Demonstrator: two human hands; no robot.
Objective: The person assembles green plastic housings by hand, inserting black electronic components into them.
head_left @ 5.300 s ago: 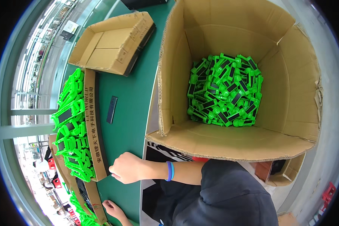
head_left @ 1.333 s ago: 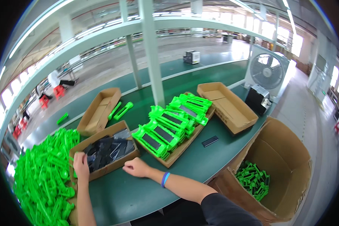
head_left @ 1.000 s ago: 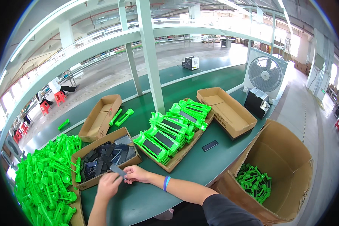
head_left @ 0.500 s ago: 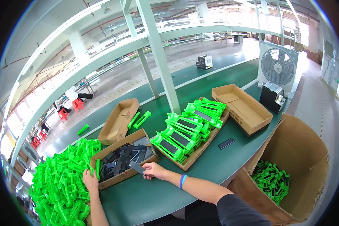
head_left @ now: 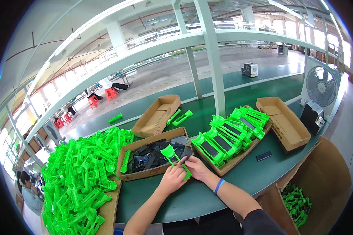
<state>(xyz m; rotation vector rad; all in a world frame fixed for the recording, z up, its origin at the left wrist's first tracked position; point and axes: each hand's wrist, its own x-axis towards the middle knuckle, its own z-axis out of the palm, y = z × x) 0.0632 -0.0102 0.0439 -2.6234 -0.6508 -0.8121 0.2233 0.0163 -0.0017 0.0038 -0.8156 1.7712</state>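
My left hand (head_left: 173, 181) is closed around a bright green plastic frame (head_left: 168, 152), its flared end pointing up and away. Close against it, my right hand (head_left: 198, 168) pinches a small dark rectangular panel (head_left: 184, 159) at the frame's side; whether the panel sits inside the frame is hidden by my fingers. Both hands are just over the near edge of a cardboard box (head_left: 145, 173) of loose dark panels (head_left: 145, 156). One green frame (head_left: 125, 161) stands at that box's left end. A big heap of green frames (head_left: 76, 176) lies to the left.
Right of my hands, a cardboard tray (head_left: 228, 166) holds green frames fitted with dark panels (head_left: 223, 143). One panel (head_left: 264, 156) lies on the green table (head_left: 239, 180). Two bare cardboard trays (head_left: 151, 127) (head_left: 286, 127) stand farther back. A large carton (head_left: 325, 176), lower right, contains green pieces. A metal post (head_left: 213, 58) rises behind.
My left hand has come from the heap's edge to the middle with a green frame. My right hand's panel has met it there. The whole view has shifted, with things appearing farther right.
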